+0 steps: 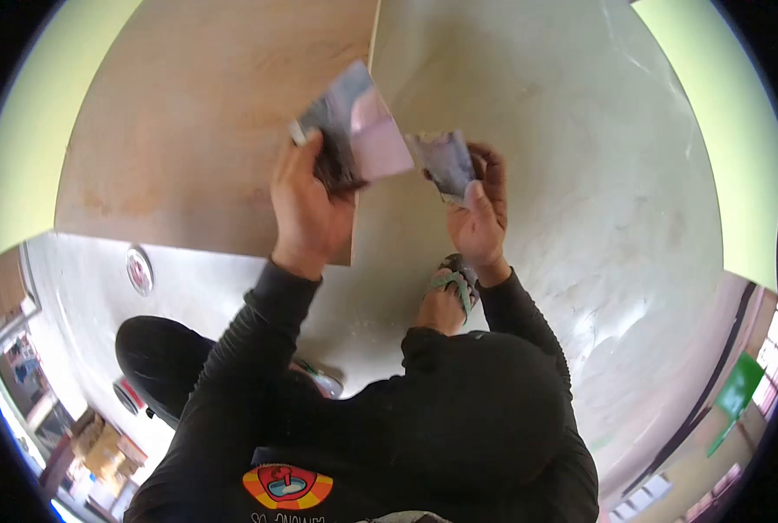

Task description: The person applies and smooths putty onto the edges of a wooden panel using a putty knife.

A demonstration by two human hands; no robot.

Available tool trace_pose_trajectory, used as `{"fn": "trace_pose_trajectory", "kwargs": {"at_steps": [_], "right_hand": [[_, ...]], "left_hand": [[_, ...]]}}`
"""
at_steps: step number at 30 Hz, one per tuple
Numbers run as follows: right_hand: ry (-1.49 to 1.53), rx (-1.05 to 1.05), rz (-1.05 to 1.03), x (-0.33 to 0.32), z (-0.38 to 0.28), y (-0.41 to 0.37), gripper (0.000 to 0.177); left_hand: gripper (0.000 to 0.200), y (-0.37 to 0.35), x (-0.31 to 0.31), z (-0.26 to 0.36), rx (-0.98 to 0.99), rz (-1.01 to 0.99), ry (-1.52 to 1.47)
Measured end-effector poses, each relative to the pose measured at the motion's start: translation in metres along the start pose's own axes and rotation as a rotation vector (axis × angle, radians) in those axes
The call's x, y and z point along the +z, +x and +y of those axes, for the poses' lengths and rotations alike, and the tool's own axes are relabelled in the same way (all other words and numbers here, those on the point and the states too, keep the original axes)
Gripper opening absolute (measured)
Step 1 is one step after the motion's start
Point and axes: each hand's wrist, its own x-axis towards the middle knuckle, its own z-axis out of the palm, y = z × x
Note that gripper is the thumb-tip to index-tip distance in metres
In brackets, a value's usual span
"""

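Observation:
My left hand (309, 205) is closed on a folded sheet (373, 139), pinkish and grey with a dark part; blur hides its exact kind. A smaller piece (446, 163) of similar grey material, with an uneven edge, is pinched in my right hand (479, 218). The two pieces are close together at chest height, their edges nearly meeting. Beneath my left hand lies the corner of a brown wooden board (189, 131), while my right hand is above the grey floor (598, 218).
My sandalled foot (446, 301) is below my right hand. A round object (140, 270) lies on the floor at left, with another round item (128, 395) nearer my knee. Pale green walls rise on both sides. A green object (739, 388) is at far right, boxes (106, 449) at lower left.

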Motion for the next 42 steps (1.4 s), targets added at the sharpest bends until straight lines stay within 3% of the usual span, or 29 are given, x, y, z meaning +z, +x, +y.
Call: {"fn": "trace_pose_trajectory", "kwargs": {"at_steps": [2, 6, 8, 9, 12, 15, 17, 19, 20, 22, 23, 25, 27, 30, 31, 33, 35, 36, 38, 42], "right_hand": [[-0.006, -0.151, 0.033, 0.031, -0.005, 0.020, 0.045], [-0.202, -0.273, 0.047, 0.059, -0.029, 0.009, 0.042], [-0.665, -0.348, -0.053, 0.062, -0.042, -0.006, 0.037], [-0.682, -0.361, -0.032, 0.065, -0.047, -0.015, 0.037], [-0.976, -0.321, 0.078, 0.072, -0.067, -0.047, 0.031], [-1.213, -0.066, 0.179, 0.081, -0.100, -0.080, 0.032], [-1.384, -0.238, 0.149, 0.097, -0.140, -0.093, 0.040], [-1.739, -0.358, -0.014, 0.124, -0.172, -0.099, 0.043], [-1.754, -0.355, 0.007, 0.137, -0.180, -0.101, 0.043], [-1.938, -0.254, -0.151, 0.156, -0.185, -0.093, 0.044], [-1.933, -0.250, -0.131, 0.156, -0.184, -0.094, 0.044], [-2.087, -0.289, -0.286, 0.149, -0.170, -0.095, 0.041], [-1.972, -0.223, -0.328, 0.129, -0.160, -0.092, 0.038], [-1.180, 0.305, -0.061, 0.081, -0.113, -0.098, 0.032], [-1.156, 0.322, -0.049, 0.067, -0.081, -0.109, 0.032], [-0.652, 0.257, 0.207, 0.043, -0.001, -0.131, 0.038], [-0.548, 0.308, 0.269, 0.047, 0.057, -0.146, 0.042], [-0.462, 0.352, 0.335, 0.055, 0.080, -0.152, 0.047], [-0.384, 0.311, 0.409, 0.066, 0.111, -0.155, 0.050], [-0.240, 0.212, 0.558, 0.080, 0.134, -0.145, 0.052]], "left_hand": [[0.028, -0.004, -0.003, 0.008, -0.184, 0.009, 0.003], [0.029, -0.021, 0.017, 0.006, -0.262, -0.032, 0.111], [0.029, -0.030, 0.024, 0.005, -0.236, -0.126, 0.125], [0.029, -0.033, 0.026, 0.005, -0.203, -0.196, 0.127], [0.027, -0.039, 0.032, 0.009, -0.163, -0.301, 0.104], [0.025, -0.046, 0.031, 0.020, -0.131, -0.458, 0.089], [0.025, -0.049, 0.028, 0.016, -0.099, -0.518, 0.091], [0.025, -0.058, 0.027, 0.014, -0.082, -0.569, 0.093], [0.025, -0.065, 0.028, 0.014, -0.078, -0.558, 0.109], [0.025, -0.069, 0.035, 0.014, -0.083, -0.557, 0.130], [0.026, -0.073, 0.036, 0.014, -0.042, -0.562, 0.163], [0.027, -0.061, 0.023, 0.020, -0.029, -0.559, 0.250], [0.030, -0.006, 0.005, 0.036, -0.041, -0.415, -0.013], [0.031, 0.023, 0.005, 0.071, 0.031, -0.345, 0.104], [0.030, 0.021, 0.003, 0.076, 0.106, -0.401, 0.185], [0.030, 0.025, -0.006, 0.072, 0.171, -0.443, 0.290], [0.028, 0.033, -0.015, 0.064, -0.046, -0.466, 0.146], [0.028, 0.036, -0.020, 0.062, -0.055, -0.456, 0.178], [0.029, 0.041, -0.028, 0.055, -0.229, -0.618, 0.094], [0.028, 0.038, -0.031, 0.048, -0.235, -0.600, 0.170]]}}
